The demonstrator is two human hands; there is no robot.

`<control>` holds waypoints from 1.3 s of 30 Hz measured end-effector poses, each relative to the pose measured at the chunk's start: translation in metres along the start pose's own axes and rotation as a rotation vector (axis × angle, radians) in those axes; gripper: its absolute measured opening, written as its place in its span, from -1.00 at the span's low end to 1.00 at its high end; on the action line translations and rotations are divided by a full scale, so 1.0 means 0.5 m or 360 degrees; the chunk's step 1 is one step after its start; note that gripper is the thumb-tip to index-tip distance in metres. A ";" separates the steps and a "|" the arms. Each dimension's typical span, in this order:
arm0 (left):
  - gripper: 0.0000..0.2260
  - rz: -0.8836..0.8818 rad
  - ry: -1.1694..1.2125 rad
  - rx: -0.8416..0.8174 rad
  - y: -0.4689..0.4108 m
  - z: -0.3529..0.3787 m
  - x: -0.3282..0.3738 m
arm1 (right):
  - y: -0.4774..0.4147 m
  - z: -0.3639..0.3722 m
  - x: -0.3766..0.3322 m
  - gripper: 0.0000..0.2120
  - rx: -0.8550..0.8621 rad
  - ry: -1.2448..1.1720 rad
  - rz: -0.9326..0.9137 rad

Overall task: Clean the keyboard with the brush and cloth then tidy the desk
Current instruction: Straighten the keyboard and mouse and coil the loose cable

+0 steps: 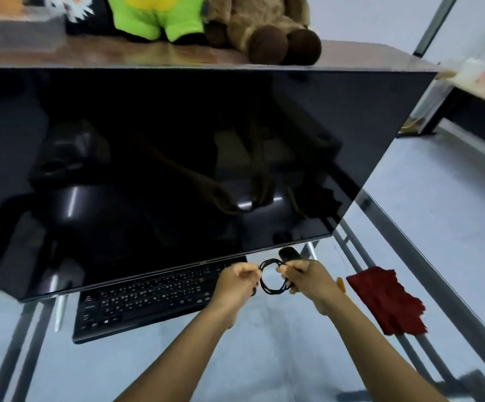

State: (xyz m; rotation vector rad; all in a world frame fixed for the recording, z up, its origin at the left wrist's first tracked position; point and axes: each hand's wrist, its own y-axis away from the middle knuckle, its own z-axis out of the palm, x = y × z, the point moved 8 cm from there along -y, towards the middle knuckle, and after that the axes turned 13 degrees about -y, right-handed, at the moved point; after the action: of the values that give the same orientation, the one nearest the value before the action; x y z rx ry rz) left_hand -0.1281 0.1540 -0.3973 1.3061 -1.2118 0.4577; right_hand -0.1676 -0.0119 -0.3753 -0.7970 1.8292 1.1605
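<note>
A black keyboard point(148, 300) lies on the glass desk point(264, 358), partly under the monitor's lower edge. Just right of it, both my hands hold a coiled black cable point(273, 278) above the glass. My left hand point(235, 281) pinches the coil's left side. My right hand point(307, 281) grips its right side. A black mouse point(289, 253) sits just behind the coil. The dark red cloth point(386, 303) lies on the desk's right edge. A thin yellow handle point(342, 284), possibly the brush, shows between my right wrist and the cloth.
A large black monitor point(177, 169) fills the middle of the view and overhangs the keyboard. A wooden shelf point(351, 58) behind it carries a green plush toy point(160, 15) and a brown one point(264, 27). Metal desk frame bars point(380, 271) run along the right.
</note>
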 end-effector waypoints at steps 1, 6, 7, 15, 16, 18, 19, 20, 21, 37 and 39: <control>-0.95 0.0055 -0.0165 0.0026 -0.010 0.011 -0.005 | -0.020 -0.007 0.023 -0.84 0.0041 0.0030 0.0039; -0.58 0.0540 -0.1386 0.0158 -0.053 0.093 -0.020 | -0.122 -0.017 0.090 -0.75 0.0121 0.0328 0.0065; -0.52 0.0611 -0.1647 0.0153 -0.060 0.110 -0.031 | -0.138 -0.010 0.091 -0.72 0.0102 0.0440 0.0035; -0.39 0.0783 -0.2540 0.0209 -0.082 0.146 -0.095 | -0.182 0.053 0.078 -0.75 0.0035 0.1089 -0.0441; -0.37 0.0771 -0.2553 0.0203 -0.083 0.149 -0.100 | -0.174 0.055 0.082 -0.69 0.0078 0.1161 -0.0530; -0.37 0.0749 -0.2581 0.0195 -0.085 0.152 -0.105 | -0.152 0.061 0.097 -0.64 0.0120 0.1324 -0.0728; -0.37 0.0736 -0.2609 0.0206 -0.085 0.153 -0.106 | -0.138 0.064 0.107 -0.61 0.0132 0.1384 -0.0813; -0.36 0.0725 -0.2629 0.0215 -0.085 0.155 -0.109 | -0.125 0.066 0.120 -0.59 0.0140 0.1404 -0.0913; -0.35 0.0711 -0.2645 0.0223 -0.084 0.156 -0.109 | -0.113 0.069 0.133 -0.58 0.0102 0.1398 -0.0981; -0.38 0.0676 -0.2429 0.0230 -0.095 0.164 -0.078 | -0.098 0.033 0.119 -0.60 0.0022 0.1246 -0.1219; -0.41 0.0843 -0.2347 0.0308 -0.087 0.187 -0.053 | -0.088 -0.029 0.102 -0.63 0.0176 0.1183 -0.1219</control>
State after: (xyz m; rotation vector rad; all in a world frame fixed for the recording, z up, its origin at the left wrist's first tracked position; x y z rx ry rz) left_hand -0.1404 0.0675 -0.4583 1.4512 -2.8209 -0.1439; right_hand -0.1594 -0.0461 -0.4345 -1.8199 1.8141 0.2618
